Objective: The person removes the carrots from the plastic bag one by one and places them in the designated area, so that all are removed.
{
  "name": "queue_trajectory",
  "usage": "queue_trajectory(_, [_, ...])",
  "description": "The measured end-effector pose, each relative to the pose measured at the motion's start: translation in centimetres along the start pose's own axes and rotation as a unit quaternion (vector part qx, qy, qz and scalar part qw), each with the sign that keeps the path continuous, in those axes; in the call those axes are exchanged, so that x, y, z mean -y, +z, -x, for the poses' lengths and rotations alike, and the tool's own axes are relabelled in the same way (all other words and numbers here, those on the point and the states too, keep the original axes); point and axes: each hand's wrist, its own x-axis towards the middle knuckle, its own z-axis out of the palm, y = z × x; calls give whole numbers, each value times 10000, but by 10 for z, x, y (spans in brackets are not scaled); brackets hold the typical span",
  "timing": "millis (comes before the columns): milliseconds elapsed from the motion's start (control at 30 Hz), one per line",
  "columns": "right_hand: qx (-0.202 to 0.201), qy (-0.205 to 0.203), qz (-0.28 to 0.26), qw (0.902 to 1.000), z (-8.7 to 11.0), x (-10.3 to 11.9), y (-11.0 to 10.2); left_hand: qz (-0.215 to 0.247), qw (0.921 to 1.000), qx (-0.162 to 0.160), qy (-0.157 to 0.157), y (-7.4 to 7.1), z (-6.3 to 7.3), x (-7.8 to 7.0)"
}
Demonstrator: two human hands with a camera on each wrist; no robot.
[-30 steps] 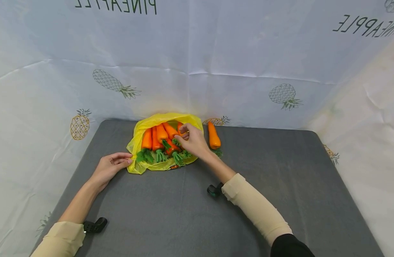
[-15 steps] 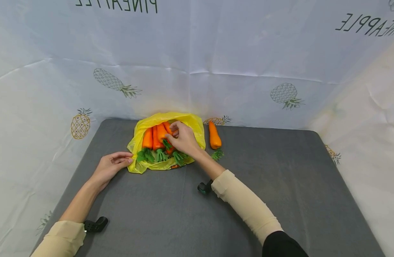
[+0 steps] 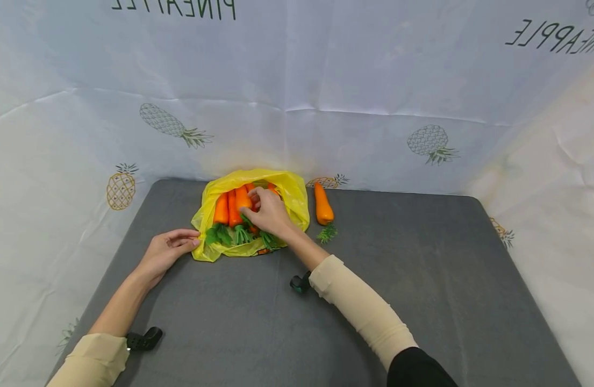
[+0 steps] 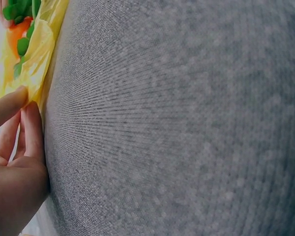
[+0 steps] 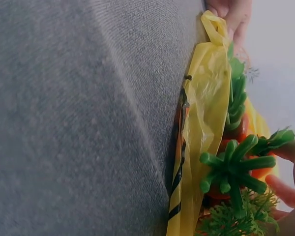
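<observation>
A yellow plastic bag lies on its side with its mouth toward me, holding several orange carrots with green tops. My left hand pinches the bag's left edge between thumb and fingers, as the left wrist view also shows. Over the carrots, inside the bag mouth, is my right hand. Its thumb and fingers are apart and bent, the thumb overlapping the leafy end of the uppermost carrot. In the right wrist view the thumb tip meets a green leaf. My right hand hides the carrots behind it.
One more carrot lies outside the bag, just to its right, with its feathery top toward me. Grey cloth covers the table. A white curtain printed with pineapples hangs directly behind the table's far edge.
My right hand has moved left across the carrots in the bag, from the right side toward the middle. The lone carrot's top is uncovered. My left hand has stayed on the bag's edge.
</observation>
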Motion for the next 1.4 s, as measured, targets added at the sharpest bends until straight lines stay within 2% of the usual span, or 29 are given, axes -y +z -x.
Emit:
queue_trajectory(333, [116, -109, 350, 9993, -4, 4, 5, -67, 9999, 1, 118, 0, 5, -4])
queue_trajectory(667, [749, -276, 438, 9958, -7, 13, -1, 22, 9999, 52, 161, -1, 6, -3])
queue_trajectory(967, [1284, 35, 165, 9916, -8, 15, -4, 80, 9998, 31, 201, 0, 5, -2])
queue_trajectory(1233, [1291, 134, -276, 9912, -4, 11, -4, 26, 9999, 17, 129, 0, 5, -2])
queue_trajectory(1400, [1320, 91, -721, 9886, 0, 10, -10, 33, 9998, 29, 198, 0, 5, -1])
